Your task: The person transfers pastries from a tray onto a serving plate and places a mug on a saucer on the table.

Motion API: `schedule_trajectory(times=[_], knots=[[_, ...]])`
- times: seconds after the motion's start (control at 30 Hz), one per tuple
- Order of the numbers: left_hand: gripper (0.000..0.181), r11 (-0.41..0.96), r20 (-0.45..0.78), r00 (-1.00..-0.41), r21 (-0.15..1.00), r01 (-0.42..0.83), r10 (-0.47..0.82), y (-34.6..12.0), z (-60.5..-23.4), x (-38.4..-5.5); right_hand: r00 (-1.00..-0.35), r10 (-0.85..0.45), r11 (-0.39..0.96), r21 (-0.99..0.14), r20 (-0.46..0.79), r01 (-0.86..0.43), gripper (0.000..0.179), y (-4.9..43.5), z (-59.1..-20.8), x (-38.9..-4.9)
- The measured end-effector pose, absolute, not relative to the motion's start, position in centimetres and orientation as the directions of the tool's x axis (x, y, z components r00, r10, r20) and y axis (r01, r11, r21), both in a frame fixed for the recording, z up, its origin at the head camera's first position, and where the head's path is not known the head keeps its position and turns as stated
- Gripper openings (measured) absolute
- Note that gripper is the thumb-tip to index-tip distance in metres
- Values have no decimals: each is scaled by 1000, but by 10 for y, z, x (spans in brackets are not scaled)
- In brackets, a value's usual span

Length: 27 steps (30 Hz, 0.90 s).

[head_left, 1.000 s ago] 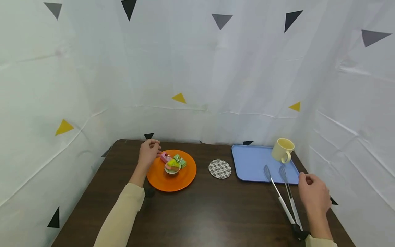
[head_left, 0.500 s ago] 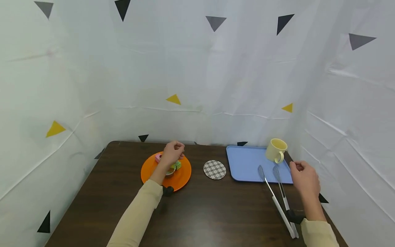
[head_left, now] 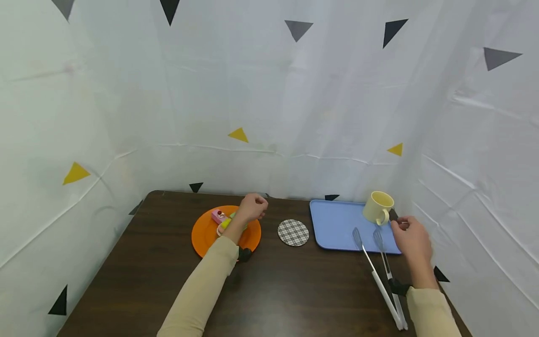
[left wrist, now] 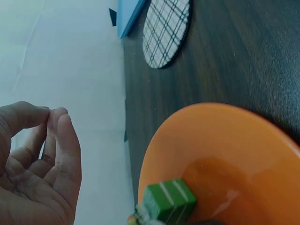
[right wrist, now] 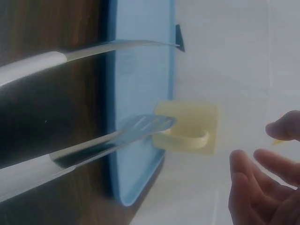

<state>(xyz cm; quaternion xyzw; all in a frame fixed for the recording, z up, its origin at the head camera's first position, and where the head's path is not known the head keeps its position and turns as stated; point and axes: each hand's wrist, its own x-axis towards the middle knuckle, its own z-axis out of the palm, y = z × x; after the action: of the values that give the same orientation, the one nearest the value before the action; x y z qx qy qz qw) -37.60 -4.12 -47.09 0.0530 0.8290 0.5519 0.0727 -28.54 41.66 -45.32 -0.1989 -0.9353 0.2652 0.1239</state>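
Note:
My left hand point(head_left: 251, 207) hovers over the right side of the orange plate point(head_left: 205, 234), fingers loosely curled and holding nothing. In the left wrist view a green striped toy cake piece point(left wrist: 171, 199) lies on the plate, below the hand. A pink toy cake piece point(head_left: 218, 216) and a yellow-topped small cup point(head_left: 226, 223) are partly seen beside my forearm. On the right, my right hand point(head_left: 413, 238) hangs loosely curled and empty near the blue tray's point(head_left: 334, 229) right corner. Tongs with white handles point(head_left: 385, 295) lie left of it, their slotted heads over the tray.
A pale yellow mug point(head_left: 376, 209) stands on the tray's back right corner, handle toward the right hand. A round checked coaster point(head_left: 293, 232) lies between plate and tray. The dark wooden table point(head_left: 290, 290) meets white curtains at the back and sides.
My left hand has moved right, from the plate's left edge across to its right side. The right hand has shifted slightly up toward the tray and mug. The head view has turned a little.

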Motion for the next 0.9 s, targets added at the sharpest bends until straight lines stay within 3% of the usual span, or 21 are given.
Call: schedule_trajectory(times=[0.27,0.4,0.67,0.77,0.9], knots=[[13,554,-118,-981,832,-13,155,-16,-488,-386,-912,408,789,-521,47,326,64,424,-454,-305],[19,642,-160,-981,765,-55,107,3,-502,-386,-905,425,778,-517,15,357,66,433,-457,-309],[26,584,-164,-974,811,-43,155,20,-513,-382,-897,441,758,-547,30,354,68,440,-461,-316],[34,634,-175,-972,773,-38,155,24,-512,-379,-899,437,763,-540,25,356,68,443,-463,-316],[29,692,-185,-971,721,-32,148,28,-508,-374,-900,436,756,-541,-1,367,69,446,-464,-317]])
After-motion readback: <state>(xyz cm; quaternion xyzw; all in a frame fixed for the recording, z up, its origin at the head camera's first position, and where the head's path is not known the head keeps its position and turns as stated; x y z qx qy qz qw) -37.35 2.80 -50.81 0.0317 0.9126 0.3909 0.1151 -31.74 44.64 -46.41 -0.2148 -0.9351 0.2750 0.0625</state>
